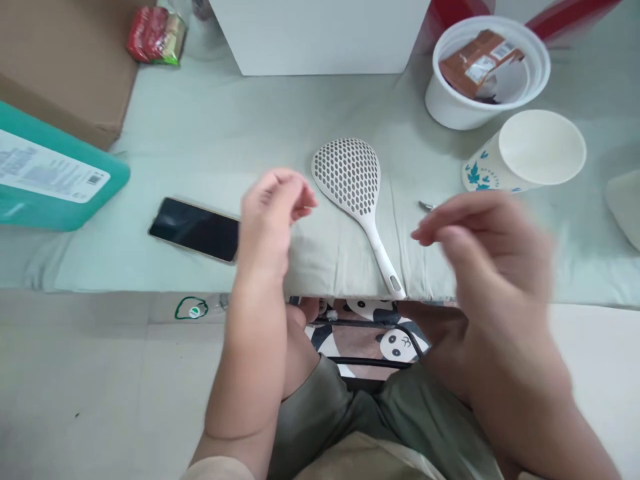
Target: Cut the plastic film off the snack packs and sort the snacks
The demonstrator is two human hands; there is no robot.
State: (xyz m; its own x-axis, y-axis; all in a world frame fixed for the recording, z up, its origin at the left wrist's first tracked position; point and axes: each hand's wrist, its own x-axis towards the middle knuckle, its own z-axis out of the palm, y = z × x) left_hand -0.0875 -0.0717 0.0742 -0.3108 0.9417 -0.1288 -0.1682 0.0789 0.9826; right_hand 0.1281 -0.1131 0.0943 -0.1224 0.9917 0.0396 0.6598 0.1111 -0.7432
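I'm seeing the left hand (274, 210) curling narrowly, contents unclear, and the right hand (500, 250) blurring, fingers narrowly parted; the perforated skimmer (356, 183) is lying between them on green cloth (200, 113). My left is covering 1 phone (195, 229) end.

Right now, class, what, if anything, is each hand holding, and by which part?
Nothing shows in the left hand or the right hand, though the right is blurred. The white skimmer lies on the cloth between them, untouched.
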